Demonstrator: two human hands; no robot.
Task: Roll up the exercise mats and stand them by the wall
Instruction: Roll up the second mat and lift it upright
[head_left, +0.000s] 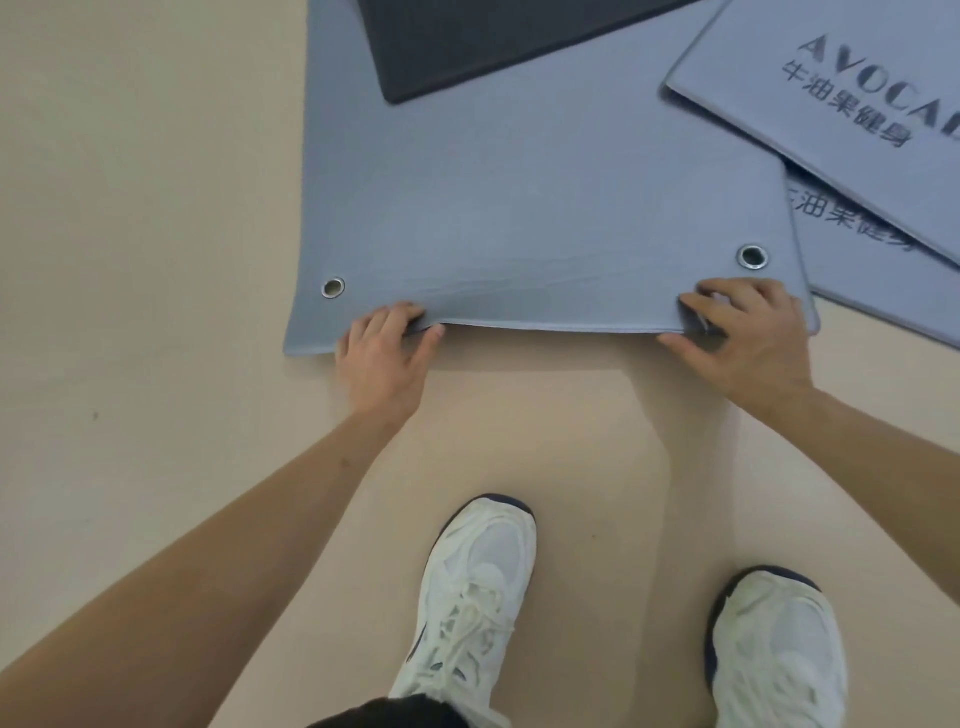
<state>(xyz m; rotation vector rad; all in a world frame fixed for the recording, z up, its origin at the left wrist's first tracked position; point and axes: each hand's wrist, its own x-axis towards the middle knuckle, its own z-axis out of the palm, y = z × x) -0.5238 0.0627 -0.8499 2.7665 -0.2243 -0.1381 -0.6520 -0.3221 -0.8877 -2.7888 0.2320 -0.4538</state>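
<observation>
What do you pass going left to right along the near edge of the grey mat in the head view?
Left eyelet → left hand → right hand; the right eyelet sits just above that hand, all on the grey mat.

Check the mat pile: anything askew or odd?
Yes. The mats lie crisscrossed: a black mat sits skewed atop the grey mat, whose near edge both hands lift, left hand, right hand. Two printed grey mats overlap at right. No damage.

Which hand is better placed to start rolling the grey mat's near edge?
Neither clearly: left hand and right hand both pinch the near edge of the grey mat, lifted slightly. If forced, the right, gripping nearer its corner.
</observation>
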